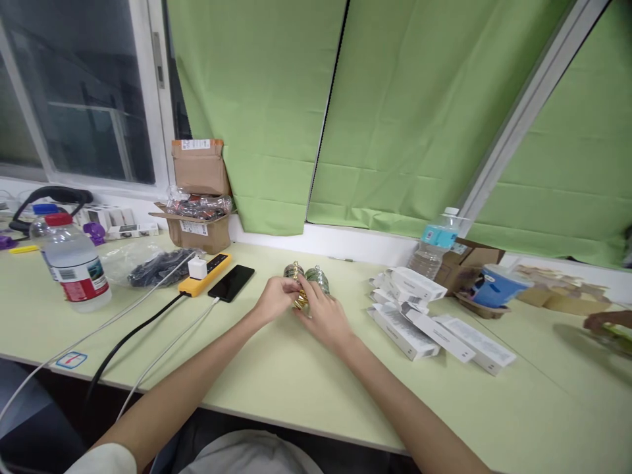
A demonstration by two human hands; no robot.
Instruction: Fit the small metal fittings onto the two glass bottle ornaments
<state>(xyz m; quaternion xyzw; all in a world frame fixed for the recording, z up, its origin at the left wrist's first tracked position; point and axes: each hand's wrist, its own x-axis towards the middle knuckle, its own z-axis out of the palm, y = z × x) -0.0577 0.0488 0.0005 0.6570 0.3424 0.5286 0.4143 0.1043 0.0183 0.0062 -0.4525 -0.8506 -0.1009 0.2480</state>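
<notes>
Two small ornate pieces with gold finials stand side by side near the middle of the table: a greenish domed one (pixel 317 278) on the right and a darker banded one (pixel 293 270) on the left. Just in front of them, a shiny gold-coloured piece (pixel 300 301) shows between my hands. My left hand (pixel 275 299) is closed, thumb and fingers pinching at this gold piece. From the other side my right hand (pixel 323 316) bends its fingers over it. The fingers hide most of the gold piece, so its full shape cannot be made out.
Left lie a black phone (pixel 231 283), a yellow power strip (pixel 205 275) with cables, and a red-capped bottle (pixel 76 263). Right are white boxes (pixel 409 329), a clear bottle (pixel 434 243) and a blue cup (pixel 496 286). Another person's hand (pixel 607 320) shows at the right edge.
</notes>
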